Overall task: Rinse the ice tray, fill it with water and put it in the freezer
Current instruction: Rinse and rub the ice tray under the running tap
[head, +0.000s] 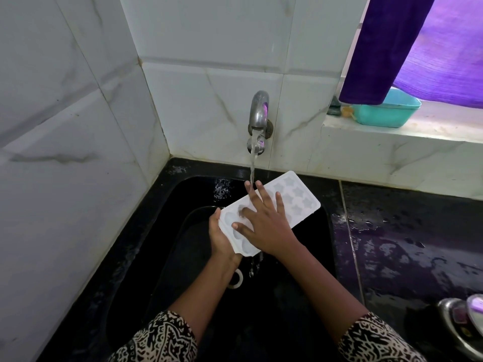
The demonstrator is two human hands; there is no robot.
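– Patterned sleeves (156,340) lined the bottom edge of the frame, and two bare forearms reached up from them over a black sink (146,270).
– Where was the tray?
– At mid-frame, above the sink. The white tray (298,197) lay cells-up, its long axis running on a slant from lower left to upper right. Its far end pointed toward the upper right, near a wet black counter (418,231).
– And the hands?
– The left hand (222,239) gripped the near, lower-left end, thumb on the rim and fingers hidden beneath. The right hand (266,223) lay flat on the cells with straight, spread fingers, holding nothing. Both hands sat at the near half; the far half stuck out free beyond the fingertips.
– Was water running?
– Yes. A steel tap (258,113) on the tiled wall, top centre, poured a thin stream of water (252,168) onto the right fingertips and the tray's middle. Drips fell from the near end, so it probably tilted down toward the person.
– What stage did that suggest?
– Rinsing, I judged; filling and the freezer were not yet done. To fill it, the tray would likely need levelling along that slant, with the stream passed toward the far cells.
– Anything else?
– A teal tub (386,111) and purple curtain (392,48) at upper right.
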